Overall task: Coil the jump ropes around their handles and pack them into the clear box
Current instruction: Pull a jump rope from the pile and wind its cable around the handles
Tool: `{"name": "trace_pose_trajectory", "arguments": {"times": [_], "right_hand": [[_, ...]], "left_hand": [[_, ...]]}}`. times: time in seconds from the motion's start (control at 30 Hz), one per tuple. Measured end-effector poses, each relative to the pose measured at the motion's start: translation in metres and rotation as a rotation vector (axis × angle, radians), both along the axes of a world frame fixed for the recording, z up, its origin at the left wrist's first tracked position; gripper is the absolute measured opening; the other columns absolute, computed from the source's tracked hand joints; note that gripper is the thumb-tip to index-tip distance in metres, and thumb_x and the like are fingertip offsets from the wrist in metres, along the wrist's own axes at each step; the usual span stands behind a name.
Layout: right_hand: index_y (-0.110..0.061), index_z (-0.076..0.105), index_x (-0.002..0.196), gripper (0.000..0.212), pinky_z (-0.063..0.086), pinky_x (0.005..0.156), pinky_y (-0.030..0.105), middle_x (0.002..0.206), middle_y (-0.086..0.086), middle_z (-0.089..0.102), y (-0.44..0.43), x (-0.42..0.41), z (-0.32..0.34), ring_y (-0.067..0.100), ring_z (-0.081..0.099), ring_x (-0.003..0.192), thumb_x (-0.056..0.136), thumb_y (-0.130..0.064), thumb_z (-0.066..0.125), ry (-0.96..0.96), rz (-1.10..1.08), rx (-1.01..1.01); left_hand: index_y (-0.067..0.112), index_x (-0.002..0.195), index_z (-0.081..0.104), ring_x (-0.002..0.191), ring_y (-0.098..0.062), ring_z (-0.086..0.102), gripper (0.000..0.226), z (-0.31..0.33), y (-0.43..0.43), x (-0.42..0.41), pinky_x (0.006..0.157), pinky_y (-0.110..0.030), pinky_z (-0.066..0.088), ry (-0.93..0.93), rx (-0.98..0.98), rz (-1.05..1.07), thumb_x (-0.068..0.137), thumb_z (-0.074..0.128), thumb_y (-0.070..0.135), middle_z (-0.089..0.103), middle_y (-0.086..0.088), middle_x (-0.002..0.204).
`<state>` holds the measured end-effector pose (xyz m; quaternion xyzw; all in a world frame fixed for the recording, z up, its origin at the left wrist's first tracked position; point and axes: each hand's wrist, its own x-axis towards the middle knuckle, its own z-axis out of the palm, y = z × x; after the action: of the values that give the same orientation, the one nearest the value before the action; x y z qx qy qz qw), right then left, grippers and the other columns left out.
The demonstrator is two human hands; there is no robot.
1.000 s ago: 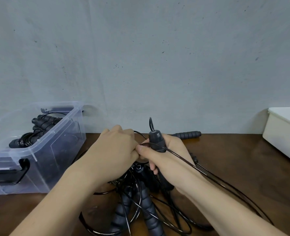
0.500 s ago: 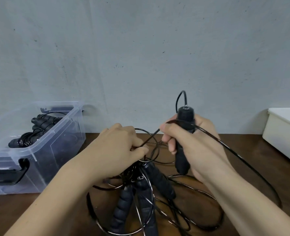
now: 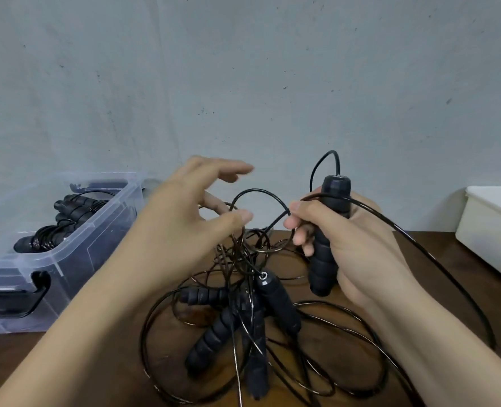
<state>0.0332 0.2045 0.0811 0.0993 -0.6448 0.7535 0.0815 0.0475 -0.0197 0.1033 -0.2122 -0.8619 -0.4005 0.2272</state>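
My right hand grips a black foam jump rope handle upright above the table, its thin black cord arching off its top and trailing right. My left hand hovers just left of it, fingers spread, holding nothing; a cord loop stands between the two hands. Below them lies a tangle of several black handles and cords on the wooden table. The clear box stands at the left with coiled ropes inside.
A white lidded bin sits at the right table edge. A grey wall rises directly behind the table. The clear box has a black latch handle on its near side.
My left hand has let go of the cord and opened, lifting slightly. My right hand has raised the handle up and to the right out of the tangle.
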Motion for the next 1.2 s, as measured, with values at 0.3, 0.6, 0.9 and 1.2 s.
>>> {"name": "trace_pose_trajectory", "arguments": {"times": [0.3, 0.6, 0.9, 1.2], "right_hand": [[-0.007, 0.070, 0.089, 0.007, 0.046, 0.056, 0.033, 0.088, 0.015, 0.080, 0.010, 0.000, 0.007, 0.016, 0.059, 0.058, 0.094, -0.008, 0.074, 0.031, 0.018, -0.010], [-0.007, 0.067, 0.095, 0.004, 0.044, 0.052, 0.030, 0.089, 0.017, 0.079, 0.014, 0.005, 0.015, 0.018, 0.056, 0.058, 0.095, -0.007, 0.071, 0.128, 0.011, -0.061], [-0.009, 0.065, 0.094, 0.007, 0.041, 0.051, 0.029, 0.090, 0.013, 0.079, 0.016, 0.005, 0.017, 0.020, 0.050, 0.055, 0.099, -0.008, 0.069, 0.132, -0.012, -0.143], [-0.019, 0.069, 0.086, 0.014, 0.042, 0.055, 0.033, 0.091, 0.012, 0.077, 0.032, -0.011, 0.018, 0.019, 0.049, 0.055, 0.098, -0.014, 0.073, 0.188, -0.148, -0.082]], "left_hand": [[0.040, 0.121, 0.061, 0.109, -0.001, 0.062, 0.022, -0.013, 0.012, -0.009, 0.078, -0.010, 0.042, 0.034, 0.013, 0.140, 0.102, 0.063, 0.030, 0.067, 0.018, 0.111], [0.050, 0.141, 0.041, 0.109, -0.010, 0.073, 0.073, -0.012, 0.014, -0.003, 0.101, -0.039, 0.053, -0.356, 0.007, -0.220, 0.081, 0.079, 0.067, 0.075, 0.007, 0.115], [0.018, 0.089, 0.073, 0.074, -0.016, 0.074, 0.012, -0.039, 0.035, -0.016, 0.080, -0.032, 0.057, -0.427, 0.084, -0.176, 0.096, 0.078, 0.026, 0.078, -0.003, 0.078], [0.031, 0.095, 0.067, 0.072, -0.006, 0.066, 0.015, -0.023, 0.013, -0.026, 0.073, -0.012, 0.045, -0.290, 0.213, 0.170, 0.100, 0.068, 0.044, 0.072, 0.004, 0.080]]}}
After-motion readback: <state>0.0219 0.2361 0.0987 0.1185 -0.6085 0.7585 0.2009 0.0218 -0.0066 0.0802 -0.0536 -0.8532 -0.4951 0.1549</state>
